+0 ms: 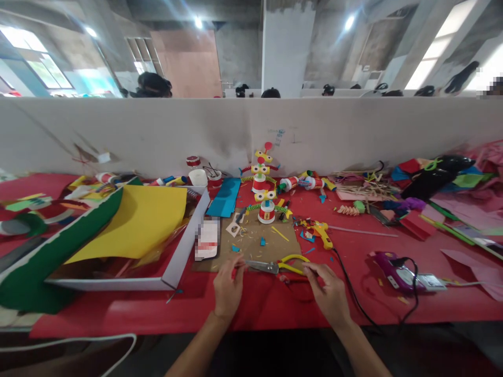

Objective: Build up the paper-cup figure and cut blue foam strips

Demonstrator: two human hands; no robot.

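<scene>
A pair of scissors (271, 267) with grey blades and yellow handles lies level between my hands, near the front of the table. My left hand (228, 288) has its thumb and fingers closed at the blade tips. At the other end, the fingertips of my right hand (329, 292) pinch a yellow handle loop. Just beyond the scissors is a brown board (251, 256) strewn with small scraps. A paper-cup figure (266, 210) with big eyes and green spring-like arms stands on its far part, with two similar figures behind it.
A yellow glue gun (324, 235) lies right of the board, its black cord trailing forward. Left stands an open white box (168, 280) with a yellow sheet (137, 222). A purple device (396, 272) lies at right. A white partition (220, 131) closes the back.
</scene>
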